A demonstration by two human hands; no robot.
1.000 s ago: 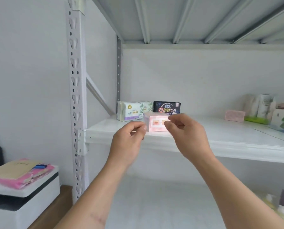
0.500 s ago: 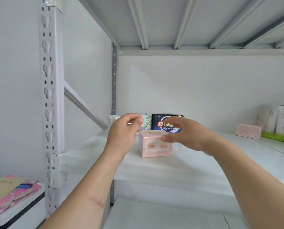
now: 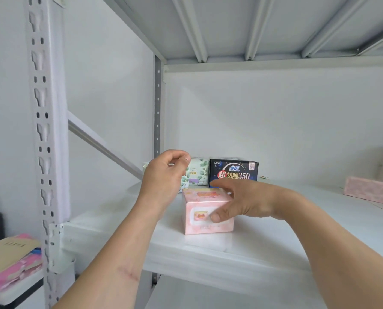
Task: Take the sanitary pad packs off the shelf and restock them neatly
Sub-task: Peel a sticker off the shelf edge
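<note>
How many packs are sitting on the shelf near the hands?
3: a pink pack in front, under the right hand; a leafy white pack and a dark blue pack behind it. Others may be hidden.

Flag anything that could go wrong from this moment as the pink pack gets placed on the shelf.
1. The right hand holds the pink pack only along its right side, thumb on the front; it may twist out of line when released.
2. The pink pack sits ahead of the dark pack and green leaf-print pack, not aligned with them.
3. The left hand hovers close in front of the green leaf-print pack and could knock it.
</note>
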